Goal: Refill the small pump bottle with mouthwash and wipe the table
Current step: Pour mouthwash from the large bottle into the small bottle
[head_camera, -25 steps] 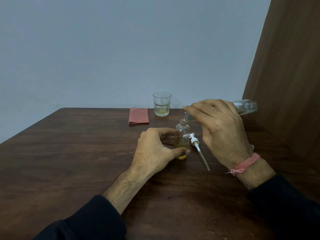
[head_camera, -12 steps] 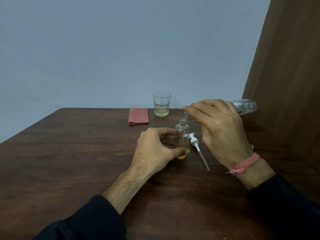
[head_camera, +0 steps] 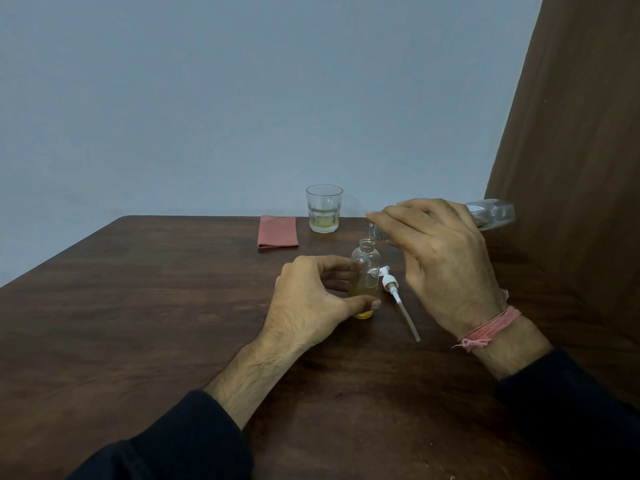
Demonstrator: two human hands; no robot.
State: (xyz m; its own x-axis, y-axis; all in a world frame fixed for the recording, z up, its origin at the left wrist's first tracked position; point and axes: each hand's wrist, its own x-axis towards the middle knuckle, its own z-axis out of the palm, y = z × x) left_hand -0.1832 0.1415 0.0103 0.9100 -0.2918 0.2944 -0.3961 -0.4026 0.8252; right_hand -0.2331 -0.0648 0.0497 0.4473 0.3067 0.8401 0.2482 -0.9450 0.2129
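Pouring step is going on now. The small pump bottle (head_camera: 364,271) stands upright near the middle of the desk (head_camera: 138,306), a bit toward the far edge. Left hand (head_camera: 311,299) holds it low down, thumb & fingers curled round it. Right hand (head_camera: 440,258) holds the big clear bottle (head_camera: 491,214) tipped almost flat, its mouth right over the small one's open neck. Both grips are tight on their bottles.

Small bottle looks approx. a third full of yellow liquid, so I think more pouring is left. The pump top (head_camera: 391,284) lies on the desk just beside it, w/ its tube pointing at the near edge; it's not yet back on. Wiping isn't started: the red cloth (head_camera: 278,232) lies folded by the far edge, next to a glass (head_camera: 324,209) w/ a little liquid in it.

Lots of open desk on the left & near sides. Right side is tight: a brown panel (head_camera: 571,168) stands close to the big bottle's end.
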